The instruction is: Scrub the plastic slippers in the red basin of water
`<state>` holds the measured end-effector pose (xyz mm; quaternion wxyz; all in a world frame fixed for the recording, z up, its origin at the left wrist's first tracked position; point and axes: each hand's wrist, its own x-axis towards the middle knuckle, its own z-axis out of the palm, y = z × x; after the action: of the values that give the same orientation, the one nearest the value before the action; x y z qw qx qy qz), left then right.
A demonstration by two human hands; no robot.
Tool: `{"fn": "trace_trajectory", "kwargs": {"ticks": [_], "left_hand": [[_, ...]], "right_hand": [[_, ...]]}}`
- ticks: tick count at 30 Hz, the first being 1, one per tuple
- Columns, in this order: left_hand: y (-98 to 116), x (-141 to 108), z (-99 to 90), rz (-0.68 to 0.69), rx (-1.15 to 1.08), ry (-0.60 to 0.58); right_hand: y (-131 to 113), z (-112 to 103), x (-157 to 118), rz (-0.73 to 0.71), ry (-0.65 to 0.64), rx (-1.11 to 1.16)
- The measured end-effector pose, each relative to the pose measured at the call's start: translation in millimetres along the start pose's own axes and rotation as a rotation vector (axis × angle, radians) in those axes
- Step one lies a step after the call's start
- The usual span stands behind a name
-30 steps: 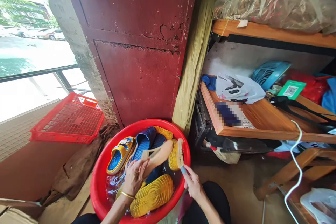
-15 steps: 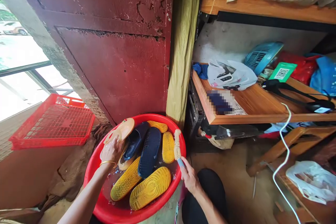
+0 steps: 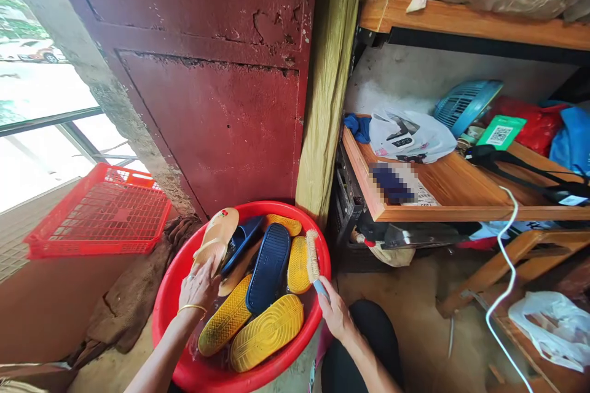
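Note:
A red basin (image 3: 165,295) holds water and several slippers. My left hand (image 3: 201,285) grips the near end of a tan sandal (image 3: 221,227) at the basin's left side; a small red decoration shows near its far end. Dark blue slippers (image 3: 270,267) lie in the middle, and yellow slippers (image 3: 267,333) lie sole up around them. Over the basin's right rim, my right hand (image 3: 335,313) is closed on the blue handle of a scrub brush (image 3: 313,258), whose pale bristles sit beside a yellow slipper.
A red plastic crate (image 3: 101,215) stands at the left, near brown cloth (image 3: 124,295). Behind the basin is a dark red door (image 3: 207,116). Wooden shelves (image 3: 452,214) at the right carry bags and a blue fan (image 3: 468,104). A white cable hangs down before them.
The tan sandal is turned more upright and shows more of its top, with my left hand lower on it. The view has shifted slightly; the brush stays by the right rim.

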<state>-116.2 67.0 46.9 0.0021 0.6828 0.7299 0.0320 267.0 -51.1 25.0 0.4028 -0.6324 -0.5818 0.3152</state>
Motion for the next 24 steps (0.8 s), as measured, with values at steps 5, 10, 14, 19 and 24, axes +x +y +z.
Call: {"fn": "trace_trajectory", "kwargs": {"ticks": [5, 10, 14, 19, 24], "left_hand": [[14.6, -21.1, 12.6, 0.009, -0.012, 0.130], [30.6, -46.1, 36.1, 0.069, -0.104, 0.118], [43.1, -56.8, 46.7, 0.061, -0.184, -0.106], [56.0, -70.6, 32.6, 0.058, -0.164, -0.331], [63.2, -91.3, 15.9, 0.043, -0.134, -0.325]], "right_hand": [[-5.1, -0.1, 2.0, -0.003, -0.038, -0.070], [-0.1, 3.8, 7.2, 0.006, -0.035, -0.116], [10.5, 6.6, 10.2, 0.014, -0.055, -0.153], [13.7, 8.2, 11.0, -0.036, -0.057, -0.267], [5.7, 15.3, 6.5, -0.084, -0.043, -0.555]]}}
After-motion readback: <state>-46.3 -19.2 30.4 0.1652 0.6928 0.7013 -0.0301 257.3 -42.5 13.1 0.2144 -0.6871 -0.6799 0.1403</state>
